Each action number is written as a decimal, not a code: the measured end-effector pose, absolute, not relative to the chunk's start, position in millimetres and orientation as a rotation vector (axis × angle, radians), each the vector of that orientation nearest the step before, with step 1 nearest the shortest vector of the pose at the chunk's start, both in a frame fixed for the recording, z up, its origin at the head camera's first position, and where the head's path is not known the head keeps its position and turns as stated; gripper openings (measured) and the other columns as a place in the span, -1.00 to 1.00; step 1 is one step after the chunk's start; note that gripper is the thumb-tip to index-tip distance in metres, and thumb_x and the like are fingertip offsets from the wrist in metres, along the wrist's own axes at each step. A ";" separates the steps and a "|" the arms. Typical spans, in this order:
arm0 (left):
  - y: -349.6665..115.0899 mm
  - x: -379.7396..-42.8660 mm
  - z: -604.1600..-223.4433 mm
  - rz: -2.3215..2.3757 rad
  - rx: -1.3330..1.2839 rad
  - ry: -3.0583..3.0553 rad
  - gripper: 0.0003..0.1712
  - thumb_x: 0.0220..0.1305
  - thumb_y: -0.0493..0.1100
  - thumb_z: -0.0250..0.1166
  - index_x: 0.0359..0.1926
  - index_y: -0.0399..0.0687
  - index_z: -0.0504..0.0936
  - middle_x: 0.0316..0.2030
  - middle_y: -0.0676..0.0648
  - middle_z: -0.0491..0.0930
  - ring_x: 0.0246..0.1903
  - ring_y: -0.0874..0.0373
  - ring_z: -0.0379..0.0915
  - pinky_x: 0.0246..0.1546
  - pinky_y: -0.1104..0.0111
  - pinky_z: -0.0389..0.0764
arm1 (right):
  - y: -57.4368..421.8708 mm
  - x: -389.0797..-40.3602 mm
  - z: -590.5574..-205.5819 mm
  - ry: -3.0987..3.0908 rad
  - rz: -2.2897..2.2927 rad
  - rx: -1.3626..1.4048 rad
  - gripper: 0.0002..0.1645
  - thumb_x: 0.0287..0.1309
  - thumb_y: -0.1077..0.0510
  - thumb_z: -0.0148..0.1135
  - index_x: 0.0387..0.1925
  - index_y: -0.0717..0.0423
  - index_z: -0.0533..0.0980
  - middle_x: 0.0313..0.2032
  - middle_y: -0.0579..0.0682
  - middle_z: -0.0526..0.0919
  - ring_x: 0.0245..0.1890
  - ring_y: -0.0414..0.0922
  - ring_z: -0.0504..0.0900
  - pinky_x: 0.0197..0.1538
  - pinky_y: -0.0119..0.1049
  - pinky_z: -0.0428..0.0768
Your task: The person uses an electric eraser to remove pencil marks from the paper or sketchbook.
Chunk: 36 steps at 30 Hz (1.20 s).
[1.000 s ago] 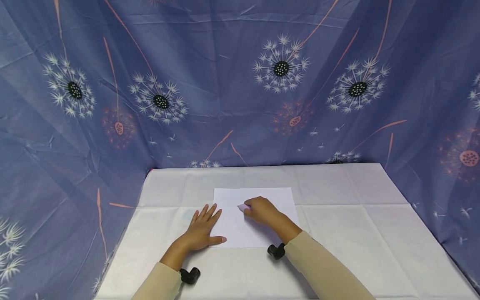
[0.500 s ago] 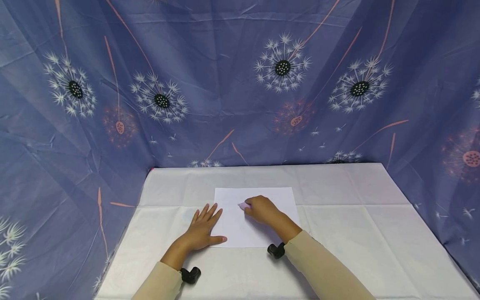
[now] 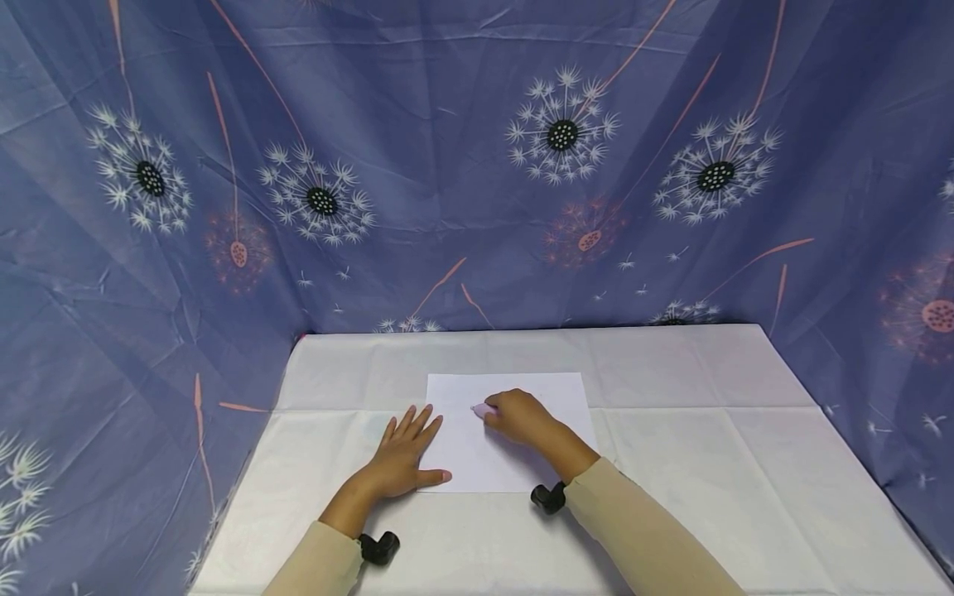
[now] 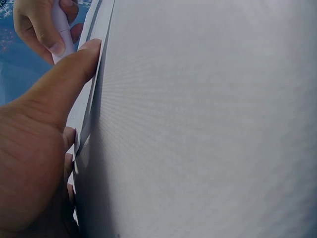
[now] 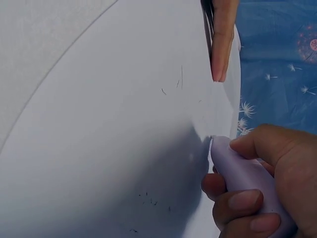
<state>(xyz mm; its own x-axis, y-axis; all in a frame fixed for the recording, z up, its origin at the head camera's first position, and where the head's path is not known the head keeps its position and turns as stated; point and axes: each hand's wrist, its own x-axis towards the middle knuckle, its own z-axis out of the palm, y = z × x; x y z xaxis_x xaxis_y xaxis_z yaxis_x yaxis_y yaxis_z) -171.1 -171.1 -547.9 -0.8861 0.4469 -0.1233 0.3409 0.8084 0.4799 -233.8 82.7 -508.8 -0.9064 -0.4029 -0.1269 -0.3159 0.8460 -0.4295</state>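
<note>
A sheet of white paper (image 3: 477, 455) lies on the table. My right hand (image 3: 519, 416) grips a thick lavender pen-shaped tool (image 5: 247, 173), fingers curled round its body and thumb along it. Its narrow tip points left and meets the paper above the sheet's middle. Short thin dark lines (image 5: 182, 78) and dark specks (image 5: 154, 202) show on the sheet in the right wrist view. With fingers spread, my left hand (image 3: 398, 463) lies flat over the paper's left edge, thumb near the lower left corner. In the left wrist view the tool's lavender body shows beyond my left thumb (image 4: 74, 74).
A creased white cloth (image 3: 708, 497) covers the table. Behind and at the sides hangs a blue curtain (image 3: 432, 165) with dandelion prints. Black wrist cameras (image 3: 380, 548) sit at both cuffs of the beige sleeves (image 3: 648, 530).
The tool's tip shifts very slightly right and then back left in my right hand. My left hand and the paper stay put.
</note>
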 end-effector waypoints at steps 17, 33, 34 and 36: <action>-171.2 -170.4 -547.6 0.669 0.612 2.770 0.10 0.22 0.35 0.34 0.59 -0.04 0.10 0.63 -0.17 -0.12 0.62 -0.24 -0.36 0.54 -0.25 -0.30 | 81.2 -235.6 -509.6 2.812 -0.612 -0.543 -0.59 0.30 0.07 0.24 0.12 0.10 0.65 0.03 0.08 0.76 0.10 0.08 0.69 0.25 -0.01 0.59; -171.0 -169.8 -544.6 0.675 0.613 2.767 0.09 0.23 0.33 0.34 0.59 -0.04 0.10 0.63 -0.17 -0.12 0.62 -0.25 -0.37 0.54 -0.26 -0.31 | 81.8 -235.9 -510.5 2.811 -0.597 -0.490 -0.57 0.35 0.03 0.22 0.17 0.10 0.62 0.10 0.10 0.73 0.19 0.11 0.65 0.32 0.01 0.53; -171.0 -169.8 -544.7 0.671 0.612 2.768 0.10 0.23 0.33 0.34 0.59 -0.04 0.10 0.63 -0.17 -0.12 0.62 -0.25 -0.37 0.54 -0.26 -0.31 | 81.8 -236.0 -510.6 2.812 -0.599 -0.489 -0.57 0.35 0.03 0.22 0.17 0.09 0.63 0.09 0.10 0.73 0.18 0.11 0.65 0.32 0.01 0.54; -170.9 -169.7 -545.0 0.664 0.608 2.766 0.10 0.23 0.34 0.34 0.59 -0.03 0.09 0.63 -0.16 -0.13 0.62 -0.24 -0.38 0.54 -0.26 -0.32 | 81.5 -236.2 -510.4 2.812 -0.606 -0.495 -0.58 0.35 0.03 0.23 0.16 0.09 0.63 0.08 0.09 0.74 0.16 0.10 0.66 0.30 0.01 0.55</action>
